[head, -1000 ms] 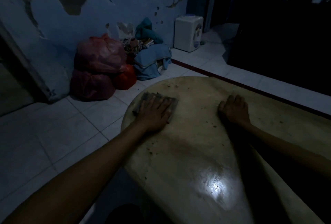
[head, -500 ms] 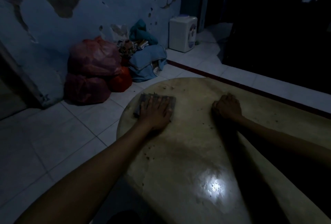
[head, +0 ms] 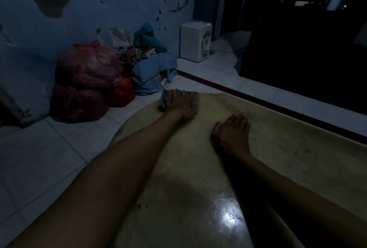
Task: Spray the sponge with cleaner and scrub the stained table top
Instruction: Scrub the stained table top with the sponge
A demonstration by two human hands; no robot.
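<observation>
Stained table top (head: 188,168), a pale yellowish rounded slab with a glossy glare patch near the viewer, shows dark crumbs close to the near left rim and faint specks toward the right. Further out, the right hand (head: 233,134) rests on the surface with fingers loosely spread, holding nothing. Beyond it, the left hand (head: 181,104) presses flat, fingers extended, on the grey rectangular sponge (head: 165,99), which has travelled from mid-table to the far rim since a second ago and now partly overhangs it. Judgement: the scrub stroke has reached its outer limit; near debris is yet to be treated. Red plastic bags (head: 87,81) lie on the floor beyond.
</observation>
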